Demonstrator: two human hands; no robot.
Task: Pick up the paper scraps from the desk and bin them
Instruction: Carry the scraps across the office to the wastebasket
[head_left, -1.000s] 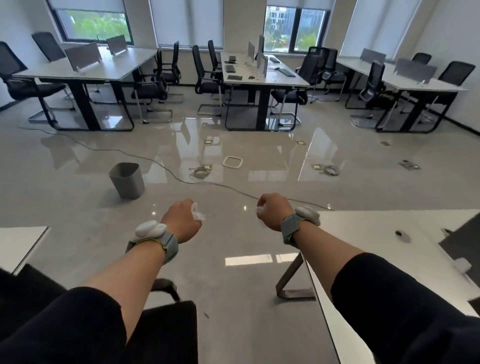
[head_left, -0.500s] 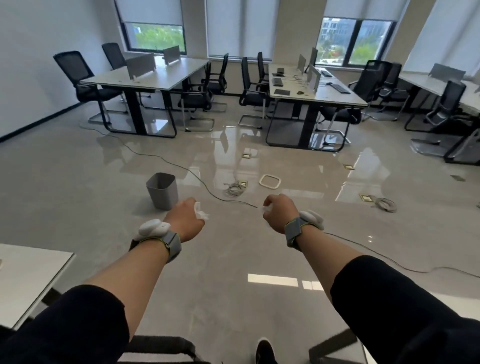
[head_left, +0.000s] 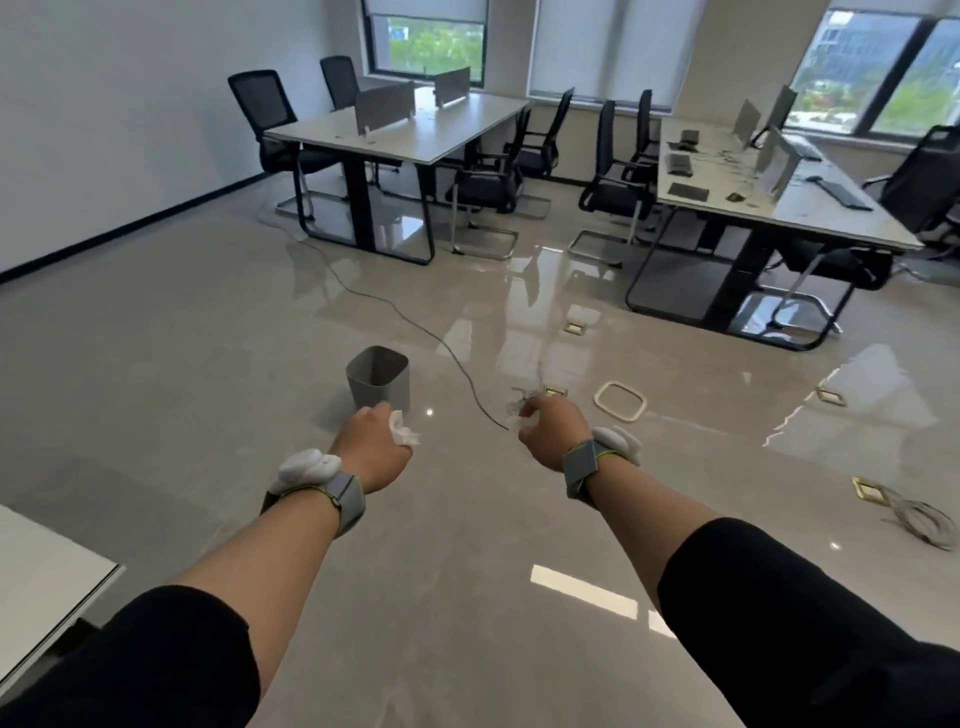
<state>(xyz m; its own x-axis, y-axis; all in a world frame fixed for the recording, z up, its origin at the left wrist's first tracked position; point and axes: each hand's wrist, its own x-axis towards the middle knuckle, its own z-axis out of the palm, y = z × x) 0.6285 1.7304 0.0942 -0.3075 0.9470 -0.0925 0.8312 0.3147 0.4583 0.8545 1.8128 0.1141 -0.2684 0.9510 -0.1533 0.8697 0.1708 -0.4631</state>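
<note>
Head view: both arms extended forward over a glossy grey floor (head_left: 208, 338). Left hand (head_left: 371, 449) is fisted around a crumpled white paper scrap (head_left: 404, 431) that protrudes from its inner side. Right hand (head_left: 550, 431) is likewise fisted around a second white scrap (head_left: 519, 418), partly hidden by the fingers. Grey bin (head_left: 378, 376) stands upright on the floor just beyond the left hand, mouth open. Black cable (head_left: 415, 322) runs beside the bin. White desk corner (head_left: 47, 582) at lower left.

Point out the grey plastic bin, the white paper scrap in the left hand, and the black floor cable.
grey plastic bin (head_left: 382, 382): head view, front wall.
white paper scrap (head_left: 402, 428): head view, crumpled end.
black floor cable (head_left: 415, 325): head view, mid-run.
</note>
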